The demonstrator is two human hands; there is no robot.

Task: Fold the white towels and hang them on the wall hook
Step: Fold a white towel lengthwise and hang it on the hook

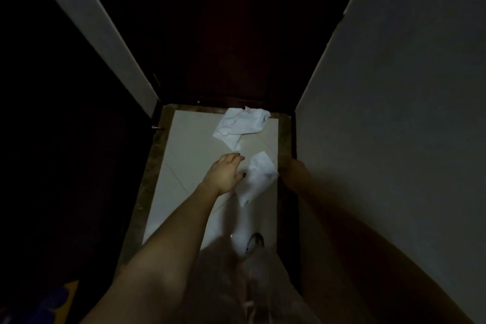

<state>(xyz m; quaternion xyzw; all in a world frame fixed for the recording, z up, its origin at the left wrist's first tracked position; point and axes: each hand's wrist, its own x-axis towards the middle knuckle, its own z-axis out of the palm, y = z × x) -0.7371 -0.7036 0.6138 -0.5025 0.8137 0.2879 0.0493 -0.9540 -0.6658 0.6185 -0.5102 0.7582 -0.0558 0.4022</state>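
Right wall (394, 113), pale tiled floor (189, 166); crumpled towel (242, 123) lies on the floor's far end; second towel (259, 179) hangs nearer, between the hands; left hand (224, 173) loosely spread, thumb touching it; right hand (292, 171) shadowed at its right edge, grip unreadable.

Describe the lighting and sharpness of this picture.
Head view: dim overall, the door nearly black; the floor tiles and left hand catch the light, while the right hand sits in shadow by the wall; the hanging towel is motion-blurred at its lower end; wide-angle distortion slants the verticals.
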